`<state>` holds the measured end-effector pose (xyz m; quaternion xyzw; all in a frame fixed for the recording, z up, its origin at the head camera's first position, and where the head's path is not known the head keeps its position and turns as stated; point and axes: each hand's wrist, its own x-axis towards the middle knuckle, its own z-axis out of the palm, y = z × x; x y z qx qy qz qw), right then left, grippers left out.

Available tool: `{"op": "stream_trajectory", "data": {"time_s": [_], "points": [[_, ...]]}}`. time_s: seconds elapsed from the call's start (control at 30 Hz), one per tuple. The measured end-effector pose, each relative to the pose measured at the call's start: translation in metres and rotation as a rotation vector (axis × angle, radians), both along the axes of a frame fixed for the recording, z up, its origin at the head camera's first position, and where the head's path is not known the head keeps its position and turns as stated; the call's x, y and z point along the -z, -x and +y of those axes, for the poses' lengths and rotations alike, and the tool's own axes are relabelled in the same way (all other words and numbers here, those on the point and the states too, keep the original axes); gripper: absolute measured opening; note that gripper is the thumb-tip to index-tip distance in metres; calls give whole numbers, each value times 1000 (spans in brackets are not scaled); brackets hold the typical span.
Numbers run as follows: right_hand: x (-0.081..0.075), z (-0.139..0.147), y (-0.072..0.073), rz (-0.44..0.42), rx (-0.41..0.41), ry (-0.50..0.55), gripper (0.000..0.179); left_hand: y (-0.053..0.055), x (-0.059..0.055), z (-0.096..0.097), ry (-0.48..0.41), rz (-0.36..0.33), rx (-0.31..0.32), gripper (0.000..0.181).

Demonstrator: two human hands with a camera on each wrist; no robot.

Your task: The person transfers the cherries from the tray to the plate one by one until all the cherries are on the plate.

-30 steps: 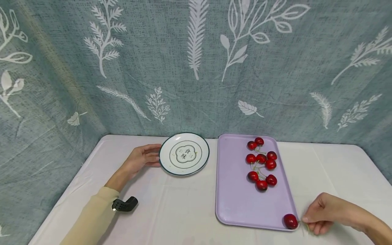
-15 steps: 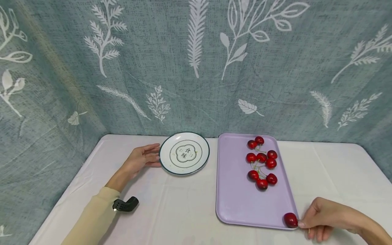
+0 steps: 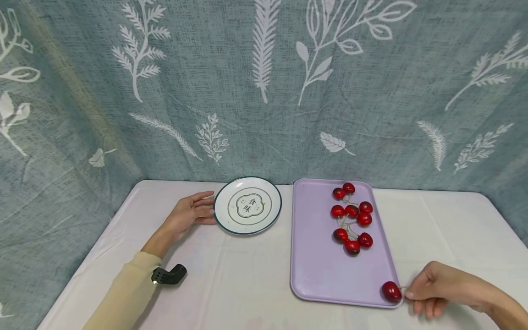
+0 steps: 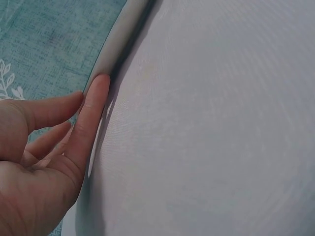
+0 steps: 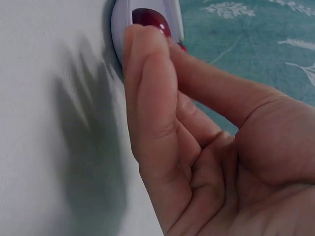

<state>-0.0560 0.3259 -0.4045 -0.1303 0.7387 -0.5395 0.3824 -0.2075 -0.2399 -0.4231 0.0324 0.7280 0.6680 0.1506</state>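
In the head view, a dark red cherry (image 3: 391, 291) sits at the near right corner of the lilac tray (image 3: 321, 284). My right hand (image 3: 433, 289) is just outside that corner, thumb and index finger pinching the cherry's thin stem. From the right wrist view, the cherry (image 5: 150, 20) shows right beyond the fingertips, while the pinched stem is hidden. At the back left, my left hand (image 3: 190, 214) touches the rim of a white plate (image 3: 247, 227) with fingers extended. The left wrist view has the left hand (image 4: 54, 147) against the plate's edge.
Several more cherries (image 3: 351, 211) with green stems lie in the upper right part of the tray. A black device (image 3: 170, 275) is on the left sleeve. White cloth (image 3: 231, 279) covers the table, with a patterned green curtain (image 3: 231, 91) behind it.
My right hand dipped in close to the cherry by the tray corner, then drew back slightly, and the stem now shows between cherry and fingertips. The left hand stays at the plate.
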Motion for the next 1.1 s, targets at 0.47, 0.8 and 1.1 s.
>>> {"op": "stream_trajectory", "data": {"time_s": [0.47, 0.8, 1.1], "points": [[-11, -5, 11, 26, 25, 5, 27, -1, 1, 0, 4, -14, -1, 59], [-18, -42, 33, 77, 100, 22, 35, -1, 0, -1, 4, 4, -12, 57], [-25, -86, 57, 103, 156, 59, 38, -3, -2, 3, 2, -10, -28, 56]]}}
